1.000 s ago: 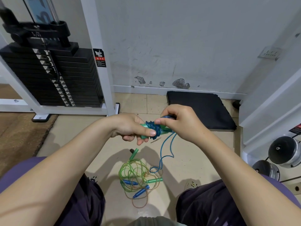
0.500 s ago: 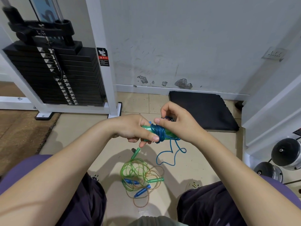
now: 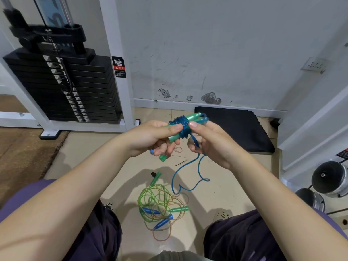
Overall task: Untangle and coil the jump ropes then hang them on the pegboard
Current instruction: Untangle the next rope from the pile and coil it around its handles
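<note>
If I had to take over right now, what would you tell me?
Left hand grips the green handles.
Right hand pinches the blue rope, which is wound round the handles; its loose tail hangs to the floor.
A tangled pile of more ropes lies on the floor.
Done: most of the blue winding.
Left: finish it, sort the pile, hang everything. No pegboard in view.

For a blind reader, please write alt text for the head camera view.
Two hands wind a blue rope around green handles: the left hand grips the handles, the right hand pinches the rope. Its loose end trails to the floor beside a tangled rope pile.
</note>
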`<state>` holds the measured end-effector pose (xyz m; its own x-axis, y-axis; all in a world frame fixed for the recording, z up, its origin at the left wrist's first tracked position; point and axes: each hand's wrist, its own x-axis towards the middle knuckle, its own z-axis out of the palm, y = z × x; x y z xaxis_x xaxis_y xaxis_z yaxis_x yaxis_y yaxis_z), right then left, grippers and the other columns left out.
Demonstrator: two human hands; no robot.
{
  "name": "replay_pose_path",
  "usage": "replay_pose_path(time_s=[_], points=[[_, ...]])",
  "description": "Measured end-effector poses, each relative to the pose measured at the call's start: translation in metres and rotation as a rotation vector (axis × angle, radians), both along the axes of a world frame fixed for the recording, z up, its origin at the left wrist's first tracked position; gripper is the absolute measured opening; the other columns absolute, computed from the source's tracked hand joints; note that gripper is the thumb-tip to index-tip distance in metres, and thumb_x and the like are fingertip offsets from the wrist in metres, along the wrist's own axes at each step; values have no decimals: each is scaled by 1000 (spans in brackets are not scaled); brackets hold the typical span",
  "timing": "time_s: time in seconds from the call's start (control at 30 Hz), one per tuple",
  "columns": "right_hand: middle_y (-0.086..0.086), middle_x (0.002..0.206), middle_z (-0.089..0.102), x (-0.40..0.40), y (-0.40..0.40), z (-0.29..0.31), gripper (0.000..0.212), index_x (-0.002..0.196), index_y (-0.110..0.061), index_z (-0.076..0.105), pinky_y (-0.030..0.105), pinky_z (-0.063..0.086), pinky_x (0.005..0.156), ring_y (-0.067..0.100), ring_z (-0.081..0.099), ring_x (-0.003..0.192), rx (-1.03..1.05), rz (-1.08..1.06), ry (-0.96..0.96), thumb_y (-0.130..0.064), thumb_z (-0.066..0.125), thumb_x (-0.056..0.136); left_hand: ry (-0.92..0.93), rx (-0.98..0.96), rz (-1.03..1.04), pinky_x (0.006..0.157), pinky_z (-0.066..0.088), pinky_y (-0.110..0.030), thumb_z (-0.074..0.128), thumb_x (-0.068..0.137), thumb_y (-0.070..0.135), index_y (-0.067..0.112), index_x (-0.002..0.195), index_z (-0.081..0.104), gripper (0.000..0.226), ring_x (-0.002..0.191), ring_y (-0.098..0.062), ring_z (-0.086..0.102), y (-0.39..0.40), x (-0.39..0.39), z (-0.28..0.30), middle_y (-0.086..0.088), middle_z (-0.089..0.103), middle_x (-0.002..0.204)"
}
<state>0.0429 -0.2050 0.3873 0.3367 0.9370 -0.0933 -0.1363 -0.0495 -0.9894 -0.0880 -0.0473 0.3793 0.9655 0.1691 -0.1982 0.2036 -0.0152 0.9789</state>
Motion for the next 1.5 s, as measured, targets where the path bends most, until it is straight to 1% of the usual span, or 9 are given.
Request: replay_pose_path(time_s=[0.17, 0.33, 0.57, 0.7, 0.87, 1.0, 1.13, 1.3, 1.5], points=[[1, 63, 29, 2, -1, -4, 13, 105, -14, 70, 23, 17, 48, 13, 22, 53, -135, -85, -168, -19, 65, 93, -57, -75, 320, 39, 29, -19, 60, 90, 54, 10, 80, 66, 45, 36, -12, 40, 12, 2, 1, -5, 59, 59], [-16, 43, 41, -2, 1, -3, 20, 83, -14, 70, 11, 27, 43, 2, 32, 41, -227, -165, -507, -25, 60, 97, 14, 11, 425, 36, 29, -18, 61, 93, 50, 6, 85, 66, 45, 35, -11, 40, 13, 2, -5, -3, 60, 58], [-1, 58, 50, -2, -1, 2, 25, 75, -10, 69, 21, 29, 51, 6, 35, 52, -187, -192, -834, -30, 72, 88, 238, 258, 174, 37, 24, -17, 72, 87, 41, 13, 65, 66, 36, 35, -12, 35, 1, 3, -7, -5, 59, 52], [-8, 56, 53, 0, -2, 3, 23, 65, -19, 68, 15, 33, 50, 3, 43, 53, -148, -199, -838, -31, 78, 82, 323, 298, -76, 41, 25, -21, 72, 86, 43, 14, 70, 67, 34, 40, -15, 34, 0, 1, -1, -5, 59, 54], [9, 65, 63, -2, -3, 1, 21, 69, -14, 70, 19, 37, 53, 5, 46, 57, -139, -135, -807, -30, 79, 80, 363, 312, -208, 43, 23, -24, 70, 87, 45, 14, 74, 67, 35, 40, -15, 32, 1, 1, -3, -5, 60, 56], [5, 59, 51, 1, -2, 4, 23, 72, -11, 66, 22, 34, 53, 6, 41, 55, -100, -154, -837, -27, 75, 85, 276, 249, 30, 38, 22, -19, 63, 91, 48, 10, 76, 65, 41, 33, -11, 32, 0, 5, -11, -3, 56, 50], [10, 63, 57, 6, -2, 5, 22, 75, -15, 66, 35, 48, 59, 20, 50, 56, -138, -161, -854, -30, 69, 90, 119, -88, 419, 36, 22, -17, 56, 95, 52, 7, 84, 62, 46, 30, -7, 29, 8, 10, -11, 1, 53, 52], [-16, 45, 50, -7, 4, -4, 24, 78, -22, 70, 20, 32, 49, 2, 46, 48, -322, -40, -975, -36, 60, 96, -45, -434, 556, 34, 27, -14, 56, 94, 52, 12, 88, 59, 41, 32, -3, 31, 10, 12, -7, 4, 53, 56], [-18, 49, 55, -13, 6, 2, 22, 77, -22, 68, 13, 31, 48, -1, 50, 50, -233, -15, -955, -33, 61, 95, 3, -26, 584, 37, 26, -17, 65, 92, 46, 7, 81, 65, 41, 33, -9, 34, 9, 9, -14, -1, 57, 54]])
